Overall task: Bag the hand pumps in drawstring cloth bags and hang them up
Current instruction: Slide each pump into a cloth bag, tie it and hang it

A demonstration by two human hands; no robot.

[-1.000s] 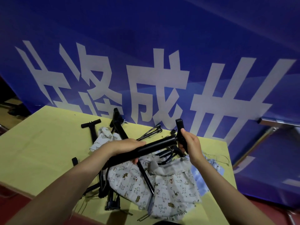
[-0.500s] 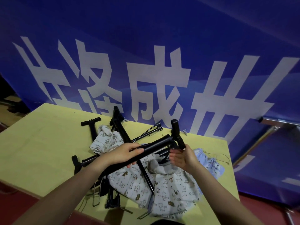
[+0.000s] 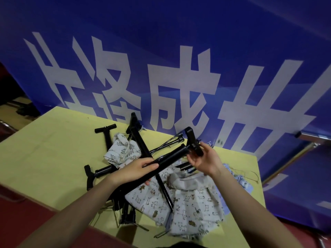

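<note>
Pumps (image 3: 168, 159) clutter yellow table (image 3: 53, 149) before blue banner (image 3: 161, 42).

— What stands behind the yellow tabletop (image 3: 44, 149)?
— A blue banner (image 3: 161, 33) with large white characters (image 3: 179, 90), leaning close against its far edge.
— And below?
— Red floor (image 3: 21, 217); a metal bar (image 3: 315, 136) at right.

The one camera sits on my head, looking forward and down over my forearms onto the yellow table (image 3: 53, 145), close enough that my left hand (image 3: 136, 170) and right hand (image 3: 204, 159) fill the middle. The view is wide-angle and tilted, so the table's far edge climbs from right to left. Beyond it the blue banner (image 3: 179, 33) fills the upper half. There is no second view sharing any of this.
</note>
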